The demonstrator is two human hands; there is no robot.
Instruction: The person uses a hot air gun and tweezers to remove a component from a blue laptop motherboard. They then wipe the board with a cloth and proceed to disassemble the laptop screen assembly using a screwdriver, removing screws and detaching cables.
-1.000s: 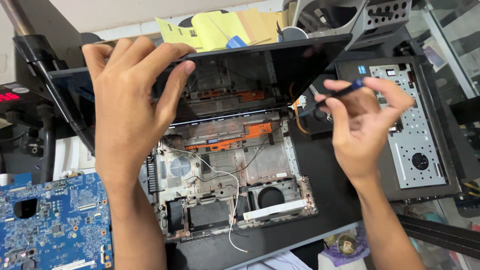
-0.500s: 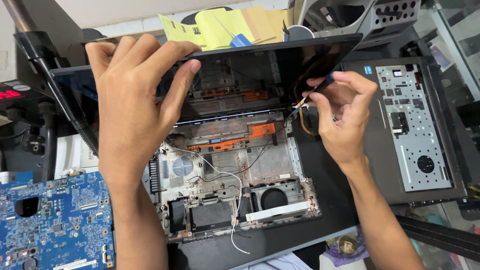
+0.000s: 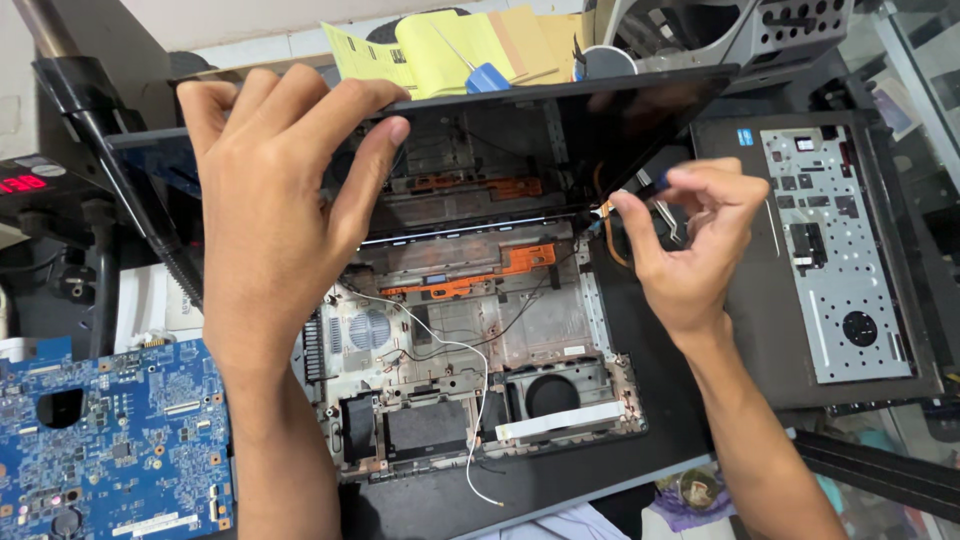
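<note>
Holding the laptop screen panel tilted up by its top edge, the left hand is clamped on the rim, fingers over the front and thumb behind. The right hand pinches a small blue-handled tool between thumb and fingertips at the right hinge corner, beside an orange cable. The stripped laptop base lies below on the tabletop, with white and black antenna wires trailing across it.

To do this step well, judging from the pose: keep the panel steady at one angle so the hinge carries no twist, seat the tool tip squarely before turning, and keep the cable out from under the tip.

Labels and papers: yellow paper sheets stand behind the panel; a small blue square sticker sits on the upturned keyboard cover at right; a red digital readout glows at far left. A blue circuit board lies at lower left.
</note>
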